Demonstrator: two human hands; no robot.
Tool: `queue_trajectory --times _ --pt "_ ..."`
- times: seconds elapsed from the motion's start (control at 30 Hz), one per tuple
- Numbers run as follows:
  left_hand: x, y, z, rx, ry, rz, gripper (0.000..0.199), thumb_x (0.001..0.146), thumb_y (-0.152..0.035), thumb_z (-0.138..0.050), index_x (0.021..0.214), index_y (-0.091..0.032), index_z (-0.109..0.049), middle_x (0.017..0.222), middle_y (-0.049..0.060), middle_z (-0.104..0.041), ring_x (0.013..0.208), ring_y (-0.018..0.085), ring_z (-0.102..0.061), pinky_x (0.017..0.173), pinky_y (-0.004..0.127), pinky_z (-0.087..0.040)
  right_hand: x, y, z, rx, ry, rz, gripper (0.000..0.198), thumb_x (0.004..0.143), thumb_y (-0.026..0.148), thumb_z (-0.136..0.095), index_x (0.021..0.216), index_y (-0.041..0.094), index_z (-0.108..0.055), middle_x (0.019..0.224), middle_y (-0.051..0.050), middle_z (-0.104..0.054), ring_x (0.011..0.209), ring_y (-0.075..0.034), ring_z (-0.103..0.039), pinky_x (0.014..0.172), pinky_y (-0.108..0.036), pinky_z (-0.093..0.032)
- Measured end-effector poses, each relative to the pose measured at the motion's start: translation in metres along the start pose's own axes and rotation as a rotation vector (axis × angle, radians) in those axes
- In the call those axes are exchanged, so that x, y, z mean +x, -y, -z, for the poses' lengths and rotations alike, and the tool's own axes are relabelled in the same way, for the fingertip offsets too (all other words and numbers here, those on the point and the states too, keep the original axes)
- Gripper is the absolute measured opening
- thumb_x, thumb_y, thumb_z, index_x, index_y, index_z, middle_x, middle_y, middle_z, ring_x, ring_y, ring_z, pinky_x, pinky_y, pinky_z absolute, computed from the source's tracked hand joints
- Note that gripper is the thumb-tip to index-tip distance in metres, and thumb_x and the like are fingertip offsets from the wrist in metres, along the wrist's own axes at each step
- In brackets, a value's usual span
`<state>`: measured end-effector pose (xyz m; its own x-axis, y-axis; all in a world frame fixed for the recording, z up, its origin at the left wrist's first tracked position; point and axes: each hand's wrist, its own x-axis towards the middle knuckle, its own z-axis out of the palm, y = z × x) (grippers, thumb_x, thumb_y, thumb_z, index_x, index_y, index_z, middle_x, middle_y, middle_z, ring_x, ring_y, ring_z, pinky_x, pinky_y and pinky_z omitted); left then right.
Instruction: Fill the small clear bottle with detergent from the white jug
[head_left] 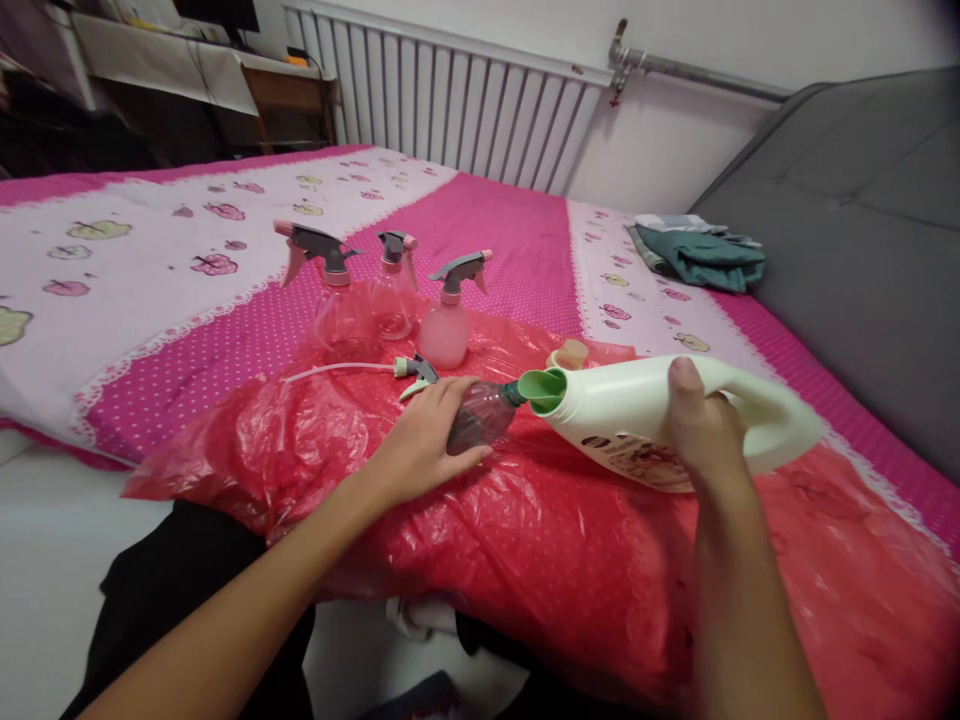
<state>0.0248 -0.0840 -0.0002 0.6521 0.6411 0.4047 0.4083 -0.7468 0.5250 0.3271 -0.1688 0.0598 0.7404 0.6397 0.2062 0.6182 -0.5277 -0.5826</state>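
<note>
My left hand [427, 440] is wrapped round a clear, dark-tinted spray bottle body [484, 416] lying tilted, its green neck to the right. My right hand [701, 420] grips a pale green detergent jug [622, 400], tipped on its side toward the bottle. The jug's green pouring spout [541, 388] meets the bottle's neck; whether liquid flows cannot be seen. Behind my left hand lies a loose spray head [417, 370] with a thin tube [337, 368]. A yellowish cap [570, 355] lies behind the jug's mouth.
Red plastic sheeting [570, 540] covers the bed's front edge. Three spray bottles with grey and pink heads stand behind: left [330, 310], middle [394, 300] and right [445, 330]. Folded clothes [697, 250] lie by the grey headboard [855, 200]. A radiator [450, 100] lines the wall.
</note>
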Motion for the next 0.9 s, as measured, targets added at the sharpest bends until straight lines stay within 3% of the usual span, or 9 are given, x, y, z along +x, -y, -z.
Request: queue_trajectory --times 0.9 --pt "-0.0001 -0.0012 0.0012 0.005 0.004 0.003 0.068 0.090 -0.042 -0.071 0.145 -0.022 -0.038 0.142 0.015 -0.055 0.129 0.032 -0.055 0.113 0.054 -0.043 -0.0018 0.0010 0.0004 0.011 0.000 0.027 0.097 0.085 0.081 -0.017 0.114 0.006 -0.071 0.115 -0.030 -0.069 0.127 -0.046 -0.056 0.109 -0.057 -0.039"
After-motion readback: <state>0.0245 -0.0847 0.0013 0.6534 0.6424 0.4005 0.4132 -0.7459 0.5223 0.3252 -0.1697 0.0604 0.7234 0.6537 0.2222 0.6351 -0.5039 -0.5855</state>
